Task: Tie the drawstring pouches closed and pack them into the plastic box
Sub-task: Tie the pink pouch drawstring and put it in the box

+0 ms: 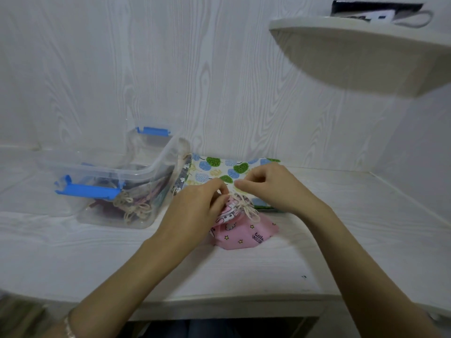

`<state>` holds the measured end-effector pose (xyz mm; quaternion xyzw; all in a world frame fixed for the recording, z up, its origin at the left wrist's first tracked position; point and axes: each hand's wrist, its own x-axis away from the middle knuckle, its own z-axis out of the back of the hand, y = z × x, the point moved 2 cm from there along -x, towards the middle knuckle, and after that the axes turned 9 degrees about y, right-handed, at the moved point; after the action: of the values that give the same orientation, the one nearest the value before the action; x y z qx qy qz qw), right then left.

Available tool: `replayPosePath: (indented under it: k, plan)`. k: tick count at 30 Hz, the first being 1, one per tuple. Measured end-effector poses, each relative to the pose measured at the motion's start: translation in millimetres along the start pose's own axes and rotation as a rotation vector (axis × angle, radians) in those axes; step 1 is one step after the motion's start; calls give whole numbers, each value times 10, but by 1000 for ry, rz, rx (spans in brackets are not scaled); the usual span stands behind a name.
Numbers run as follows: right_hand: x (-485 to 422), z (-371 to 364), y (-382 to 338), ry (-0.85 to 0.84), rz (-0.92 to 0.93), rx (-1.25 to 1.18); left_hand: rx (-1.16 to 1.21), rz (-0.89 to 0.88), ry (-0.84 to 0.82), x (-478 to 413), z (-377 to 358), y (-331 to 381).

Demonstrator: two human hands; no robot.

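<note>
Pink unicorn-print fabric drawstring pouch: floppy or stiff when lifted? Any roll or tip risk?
Probably floppy: the pink unicorn-print fabric drawstring pouch slumps in soft folds on the white table. Likely light: thin cloth, little bulge. Unlikely to roll; lifted by its gathered neck, where the beige cord sits, it should hang limp.

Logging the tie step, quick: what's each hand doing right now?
Left hand: grips the pink pouch at its gathered neck.
Right hand: fingers curled above the drawstring; grip on it cannot be told.
</note>
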<state>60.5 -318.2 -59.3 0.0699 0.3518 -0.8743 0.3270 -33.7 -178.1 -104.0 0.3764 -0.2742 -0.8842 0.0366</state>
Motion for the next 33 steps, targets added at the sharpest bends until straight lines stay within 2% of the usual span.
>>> replayPosePath:
  k: [3,6,10,15,21,24,28,30,33]
  plan:
    - [-54,-75,-26,-136,-46,123,66,67,-17,31,0,-36]
    - [-57,-125,12,-208,-92,118,117,118,-44,66,0,-86]
    - [-29,-160,60,-168,-83,16,202,138,-23,117,0,-98]
    - [74,-201,35,-65,41,-45,201,24,145,90,20,-93]
    - [140,-187,9,-71,90,-58,112,-245,76,-11,4,-47]
    - [167,-180,-3,-55,95,-71,291,-76,14,-11,13,-28]
    - [244,-229,0,2,124,-109,500,307,-35,-36,5,-33]
    - [289,-275,17,52,181,-89,577,489,-138,-72,4,-88]
    - [343,-313,45,137,295,-49,630,623,-325,-127,28,-153]
